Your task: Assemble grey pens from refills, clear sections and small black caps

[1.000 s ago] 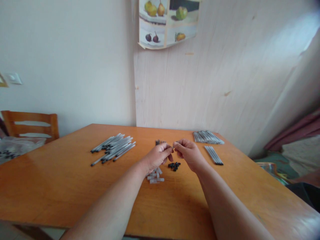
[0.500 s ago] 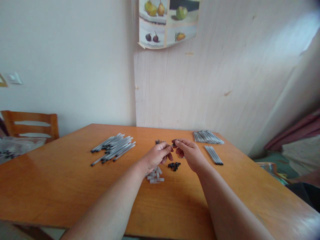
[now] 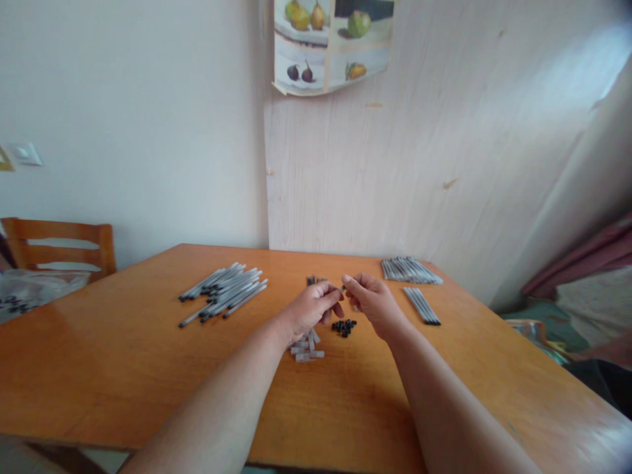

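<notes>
My left hand (image 3: 318, 305) and my right hand (image 3: 366, 296) meet above the middle of the table, fingertips pinched close together. Between them is something small and dark, mostly hidden by the fingers, so I cannot make out its kind. Below the hands lies a small heap of black plugs (image 3: 344, 328). Short translucent caps (image 3: 307, 349) lie in a pile under my left wrist, partly covered by it. Just beyond my left hand stand some small dark-and-metallic parts (image 3: 316, 280), partly hidden.
A loose pile of grey pen barrels (image 3: 227, 289) with black ends lies on the left of the wooden table (image 3: 123, 349). To the right are a row of barrels (image 3: 422, 306) and a larger bundle (image 3: 409, 270). A chair (image 3: 64, 243) stands at the left.
My right hand's fingers have shifted slightly around the small dark thing, with the index finger drawn in. My left hand has barely moved, and the piles are unchanged.
</notes>
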Tool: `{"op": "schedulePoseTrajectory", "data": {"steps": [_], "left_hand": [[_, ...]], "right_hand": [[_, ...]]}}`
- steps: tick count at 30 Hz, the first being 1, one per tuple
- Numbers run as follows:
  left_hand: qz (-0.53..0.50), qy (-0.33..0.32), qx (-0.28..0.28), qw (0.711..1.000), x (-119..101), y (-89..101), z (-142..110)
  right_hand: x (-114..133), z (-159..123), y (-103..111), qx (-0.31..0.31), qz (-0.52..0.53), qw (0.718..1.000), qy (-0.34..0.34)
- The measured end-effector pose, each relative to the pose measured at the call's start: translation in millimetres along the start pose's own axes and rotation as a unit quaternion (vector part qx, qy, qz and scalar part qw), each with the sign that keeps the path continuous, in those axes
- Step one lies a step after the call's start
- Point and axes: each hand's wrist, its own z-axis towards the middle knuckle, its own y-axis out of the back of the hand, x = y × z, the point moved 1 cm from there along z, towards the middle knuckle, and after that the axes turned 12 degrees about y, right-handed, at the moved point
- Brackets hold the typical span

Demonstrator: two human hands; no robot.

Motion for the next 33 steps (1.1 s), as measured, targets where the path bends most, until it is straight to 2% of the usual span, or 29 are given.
{"op": "schedulePoseTrajectory", "data": {"steps": [2,5,10,14,19,28,33], "left_hand": [[-0.025,-0.002,0.000,1.000,2,2.1,3],[-0.066,-0.038,-0.027,0.997,5,7.8,8],[-0.147,-0.066,-0.073,0.984,7,17.0,14],[-0.209,-0.055,-0.053,0.975,6,14.4,14],[-0.220,-0.045,-0.028,0.974,4,11.7,12],[-0.259,-0.061,-0.068,0.962,-1,26.5,12],[-0.245,-0.060,-0.079,0.964,-1,28.7,14]], "right_hand": [[-1,1,1,-0.009,0.024,1.000,-0.018],[0,1,1,-0.008,0.023,0.999,-0.037],[3,-5,-12,0.079,-0.043,0.996,-0.013],[-3,-8,-26,0.118,-0.065,0.991,0.020],[-8,-8,-29,0.125,-0.078,0.988,0.049],[1,-15,-31,0.167,-0.120,0.978,0.030],[5,-16,-32,0.175,-0.100,0.979,0.011]]}}
